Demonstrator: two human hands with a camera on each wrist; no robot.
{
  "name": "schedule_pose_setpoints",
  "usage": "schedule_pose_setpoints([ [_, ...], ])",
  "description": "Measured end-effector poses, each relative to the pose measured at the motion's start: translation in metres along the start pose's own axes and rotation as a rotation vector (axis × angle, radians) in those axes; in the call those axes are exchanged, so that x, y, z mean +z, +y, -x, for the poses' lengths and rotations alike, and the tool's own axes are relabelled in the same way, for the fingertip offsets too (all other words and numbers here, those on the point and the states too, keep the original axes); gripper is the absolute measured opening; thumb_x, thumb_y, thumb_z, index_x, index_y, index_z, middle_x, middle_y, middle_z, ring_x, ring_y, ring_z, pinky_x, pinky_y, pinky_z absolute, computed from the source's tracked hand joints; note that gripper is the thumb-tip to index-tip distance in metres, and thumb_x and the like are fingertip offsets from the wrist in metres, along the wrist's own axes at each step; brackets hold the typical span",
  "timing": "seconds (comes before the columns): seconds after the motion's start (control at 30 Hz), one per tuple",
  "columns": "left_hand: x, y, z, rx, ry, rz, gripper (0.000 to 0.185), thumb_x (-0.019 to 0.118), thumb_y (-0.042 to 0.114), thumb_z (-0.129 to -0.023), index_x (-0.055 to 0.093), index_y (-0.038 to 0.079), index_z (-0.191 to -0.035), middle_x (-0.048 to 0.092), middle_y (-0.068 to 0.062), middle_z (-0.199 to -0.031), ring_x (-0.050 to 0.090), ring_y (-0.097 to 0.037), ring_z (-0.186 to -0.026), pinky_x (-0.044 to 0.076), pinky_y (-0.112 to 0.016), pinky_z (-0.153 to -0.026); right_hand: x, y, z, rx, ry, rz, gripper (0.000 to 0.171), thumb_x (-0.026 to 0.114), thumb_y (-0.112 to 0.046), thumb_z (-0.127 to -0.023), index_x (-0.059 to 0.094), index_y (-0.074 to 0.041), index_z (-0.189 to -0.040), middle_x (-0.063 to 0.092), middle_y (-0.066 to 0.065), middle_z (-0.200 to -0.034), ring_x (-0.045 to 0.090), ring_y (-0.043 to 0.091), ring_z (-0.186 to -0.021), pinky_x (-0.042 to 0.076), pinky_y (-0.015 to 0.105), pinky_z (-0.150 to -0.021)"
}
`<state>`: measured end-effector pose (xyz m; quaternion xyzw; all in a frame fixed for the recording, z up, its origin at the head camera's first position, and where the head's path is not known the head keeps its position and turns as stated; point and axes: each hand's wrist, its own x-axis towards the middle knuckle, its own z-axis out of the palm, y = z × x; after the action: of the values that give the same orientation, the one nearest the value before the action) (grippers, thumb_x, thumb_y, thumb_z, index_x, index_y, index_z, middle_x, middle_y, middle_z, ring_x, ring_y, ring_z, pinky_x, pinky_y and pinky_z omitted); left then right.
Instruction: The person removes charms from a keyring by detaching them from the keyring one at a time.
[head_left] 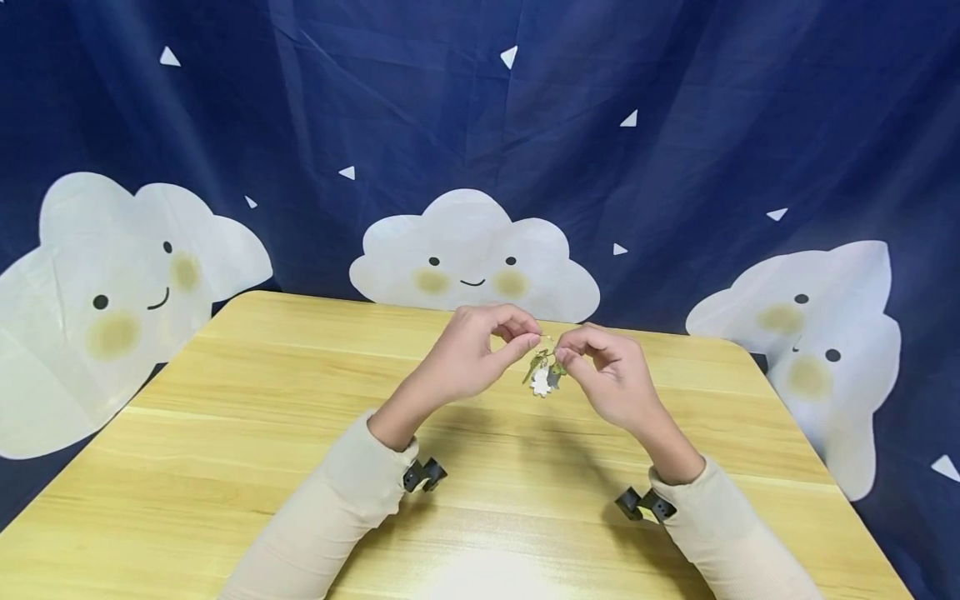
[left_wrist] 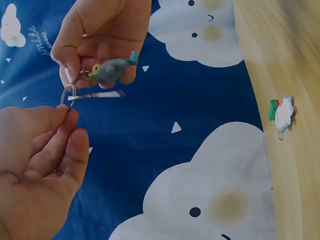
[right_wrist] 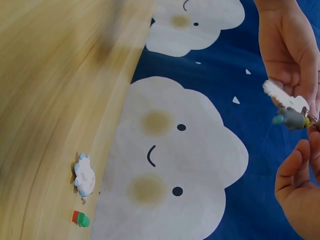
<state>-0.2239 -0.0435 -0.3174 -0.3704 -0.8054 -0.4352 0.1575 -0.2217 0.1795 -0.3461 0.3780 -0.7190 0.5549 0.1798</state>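
Above the far part of the table, my left hand and my right hand face each other over a small metal key ring. In the left wrist view, the left thumb and forefinger pinch the ring's lower side. The right fingertips pinch its opposite side. From the ring dangle a thin silver key and a grey figurine charm with a yellow end and a blue tip. The charm overlaps the right fingers in the left wrist view. Fingers partly hide the ring.
On the wooden table, near its far edge, lie a white charm with light blue bumps and a small green-and-red charm. Behind the table hangs a dark blue curtain printed with smiling clouds.
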Motion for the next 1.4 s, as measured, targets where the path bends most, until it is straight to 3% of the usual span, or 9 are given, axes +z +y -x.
schedule_pose_setpoints([
  [0.3, 0.000, 0.000, 0.001, 0.120, 0.012, -0.102, 0.009, 0.066, 0.011, -0.100, 0.074, 0.006, -0.101, 0.072, 0.002, -0.090, 0.062, -0.011, -0.084, 0.051, -0.024, -0.075, 0.001, -0.001, 0.000, 0.005, -0.008, 0.013, 0.018, 0.059, 0.016, -0.089, 0.068, 0.001, -0.086, 0.062, 0.008, -0.076, 0.057, 0.013, -0.072, 0.049, 0.023, -0.063],
  [0.5, -0.002, 0.001, 0.001, 0.214, -0.027, -0.206, 0.008, 0.065, 0.008, -0.100, 0.073, 0.007, -0.100, 0.071, 0.001, -0.092, 0.059, -0.014, -0.087, 0.048, -0.025, -0.079, 0.002, -0.001, 0.001, 0.007, -0.012, 0.019, 0.016, 0.060, 0.016, -0.088, 0.068, 0.003, -0.086, 0.062, 0.006, -0.076, 0.057, 0.013, -0.071, 0.050, 0.023, -0.063],
  [0.63, -0.001, 0.000, 0.001, 0.312, -0.051, -0.311, 0.006, 0.065, 0.006, -0.100, 0.071, 0.006, -0.099, 0.071, -0.001, -0.094, 0.059, -0.019, -0.088, 0.047, -0.028, -0.080, 0.002, 0.001, 0.003, 0.026, -0.009, 0.067, 0.019, 0.062, 0.015, -0.088, 0.070, -0.002, -0.087, 0.062, 0.002, -0.075, 0.056, 0.013, -0.069, 0.048, 0.024, -0.062],
  [0.7, 0.001, -0.001, 0.000, 0.325, -0.057, -0.331, 0.006, 0.065, 0.006, -0.100, 0.071, 0.005, -0.099, 0.071, -0.001, -0.094, 0.059, -0.020, -0.089, 0.047, -0.028, -0.080, 0.002, 0.001, 0.004, 0.040, 0.000, 0.105, 0.020, 0.064, 0.014, -0.088, 0.071, -0.004, -0.088, 0.061, 0.001, -0.074, 0.055, 0.013, -0.069, 0.046, 0.024, -0.061],
  [0.83, 0.004, -0.001, 0.000, 0.222, -0.052, -0.248, 0.007, 0.065, 0.009, -0.101, 0.071, 0.006, -0.102, 0.071, 0.001, -0.095, 0.059, -0.016, -0.090, 0.048, -0.026, -0.080, 0.002, -0.001, 0.004, 0.037, 0.037, 0.150, 0.021, 0.064, 0.013, -0.087, 0.072, -0.006, -0.088, 0.060, 0.000, -0.073, 0.055, 0.012, -0.069, 0.045, 0.023, -0.062],
  [0.97, 0.007, -0.003, -0.001, 0.087, -0.026, -0.094, 0.010, 0.068, 0.014, -0.100, 0.073, 0.007, -0.105, 0.070, 0.003, -0.091, 0.061, -0.010, -0.087, 0.051, -0.022, -0.080, 0.002, -0.001, 0.003, -0.022, 0.084, 0.144, 0.018, 0.063, 0.014, -0.088, 0.071, -0.002, -0.087, 0.059, 0.002, -0.073, 0.054, 0.011, -0.070, 0.045, 0.022, -0.063],
  [1.13, 0.009, -0.009, -0.001, -0.021, -0.049, 0.056, 0.009, 0.070, 0.016, -0.099, 0.074, 0.009, -0.103, 0.071, 0.005, -0.089, 0.065, -0.004, -0.082, 0.055, -0.021, -0.081, 0.003, 0.002, 0.002, -0.097, 0.115, 0.125, 0.017, 0.062, 0.016, -0.088, 0.070, 0.001, -0.087, 0.058, 0.003, -0.075, 0.052, 0.010, -0.071, 0.044, 0.021, -0.064],
  [1.27, 0.007, -0.011, 0.000, -0.058, -0.042, 0.139, 0.008, 0.070, 0.016, -0.099, 0.075, 0.010, -0.102, 0.073, 0.006, -0.090, 0.067, -0.005, -0.082, 0.056, -0.023, -0.081, 0.004, 0.002, 0.001, -0.121, 0.121, 0.144, 0.017, 0.063, 0.015, -0.088, 0.071, -0.001, -0.087, 0.058, 0.002, -0.073, 0.052, 0.010, -0.070, 0.044, 0.021, -0.063],
  [1.4, 0.005, -0.011, 0.000, -0.044, -0.007, 0.179, 0.007, 0.072, 0.014, -0.097, 0.076, 0.010, -0.101, 0.073, 0.006, -0.087, 0.068, -0.007, -0.080, 0.057, -0.026, -0.079, 0.005, 0.003, 0.001, -0.116, 0.116, 0.150, 0.018, 0.064, 0.014, -0.087, 0.071, -0.003, -0.086, 0.058, 0.000, -0.072, 0.052, 0.011, -0.069, 0.044, 0.022, -0.062],
])
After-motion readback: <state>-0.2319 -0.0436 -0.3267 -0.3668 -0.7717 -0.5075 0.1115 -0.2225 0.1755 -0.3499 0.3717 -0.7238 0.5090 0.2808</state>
